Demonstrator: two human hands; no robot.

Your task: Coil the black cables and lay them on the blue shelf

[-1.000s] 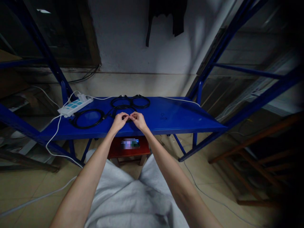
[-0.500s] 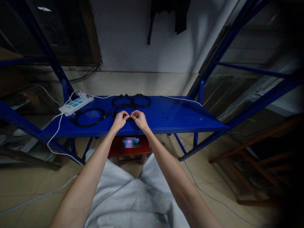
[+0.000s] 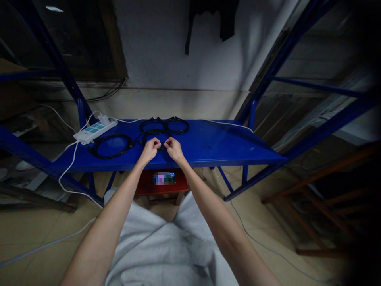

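My left hand (image 3: 151, 149) and my right hand (image 3: 174, 148) face each other just above the front part of a blue metal shelf (image 3: 220, 147). Thumb and fingertips are pinched together on both; a tiny pale speck shows at the left fingertips, and what either pinch holds is too small to name. Under and behind the fingers lies a black coiled cable (image 3: 144, 139), partly hidden by them. Two more black cable coils, a back coil (image 3: 141, 126) and a back right coil (image 3: 188, 126), lie beyond it. Another cable coil (image 3: 110, 157) rests left of my left hand.
A white power strip (image 3: 89, 137) with blue sockets and white cords sits at the shelf's left end. Blue uprights (image 3: 253, 111) rise at the sides. Below the front edge stands a red-brown stool (image 3: 178, 186) with a lit phone (image 3: 164, 178) on it.
My hands have drawn slightly apart, so the gap between their fingertips is a little wider. The cable coils and power strip stay where they were.
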